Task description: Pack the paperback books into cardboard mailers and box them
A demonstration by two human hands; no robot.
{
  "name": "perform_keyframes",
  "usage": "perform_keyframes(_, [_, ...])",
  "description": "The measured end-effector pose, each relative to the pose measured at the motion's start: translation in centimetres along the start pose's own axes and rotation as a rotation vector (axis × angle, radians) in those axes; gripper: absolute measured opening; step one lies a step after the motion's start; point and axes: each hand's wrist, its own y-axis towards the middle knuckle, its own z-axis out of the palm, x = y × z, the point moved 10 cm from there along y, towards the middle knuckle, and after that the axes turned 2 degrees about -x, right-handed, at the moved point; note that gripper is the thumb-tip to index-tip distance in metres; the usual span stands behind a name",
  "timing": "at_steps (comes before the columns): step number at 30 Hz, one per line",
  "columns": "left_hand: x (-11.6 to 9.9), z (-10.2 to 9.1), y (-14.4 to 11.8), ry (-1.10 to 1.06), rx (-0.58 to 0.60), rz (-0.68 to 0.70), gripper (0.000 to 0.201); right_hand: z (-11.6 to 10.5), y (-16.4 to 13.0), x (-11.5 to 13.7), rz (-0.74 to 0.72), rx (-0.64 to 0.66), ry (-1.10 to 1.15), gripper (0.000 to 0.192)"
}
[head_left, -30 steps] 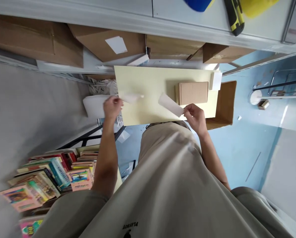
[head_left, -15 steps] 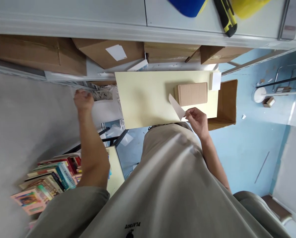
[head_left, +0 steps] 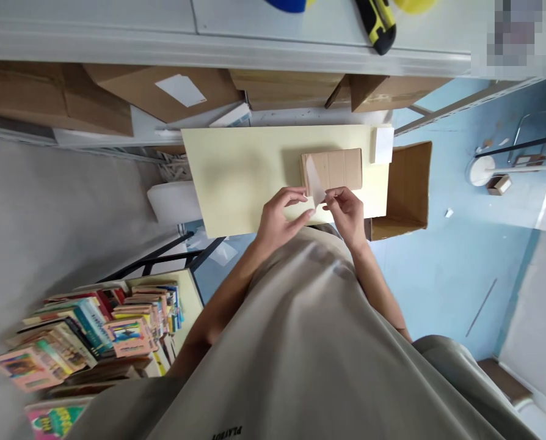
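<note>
Between my two hands a thin white paper label (head_left: 316, 181) stands tilted near the front of the table. My right hand (head_left: 346, 215) pinches its right edge. Just to its left is my left hand (head_left: 283, 215), fingers apart, with the thumb and fingertips close to the label; whether they touch it I cannot tell. Right behind lies a closed brown cardboard box (head_left: 341, 168) on the pale yellow tabletop (head_left: 236, 177). A small white stack of paper (head_left: 382, 145) sits at the table's far right corner.
An open cardboard carton (head_left: 408, 189) stands beside the table's right end. Stacked books (head_left: 90, 324) are at lower left. Large cardboard boxes (head_left: 291, 90) line the shelf behind; a yellow-black utility knife (head_left: 377, 25) lies on the shelf above. A white bin (head_left: 174, 203) is left.
My left hand has come from far left, beyond the table's edge, to beside the label. The right hand still pinches the label, which is now more upright in front of the box.
</note>
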Motion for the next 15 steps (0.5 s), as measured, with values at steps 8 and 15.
perform_keyframes(8, [-0.5,6.1,0.8,0.158,-0.125,-0.110,0.025,-3.2,2.7,-2.0,0.057,0.114,0.080,0.053])
perform_keyframes(15, [0.0,9.5,2.4,0.116,-0.281,-0.275,0.030,-5.8,5.1,-2.3,0.030,0.253,0.117,0.053])
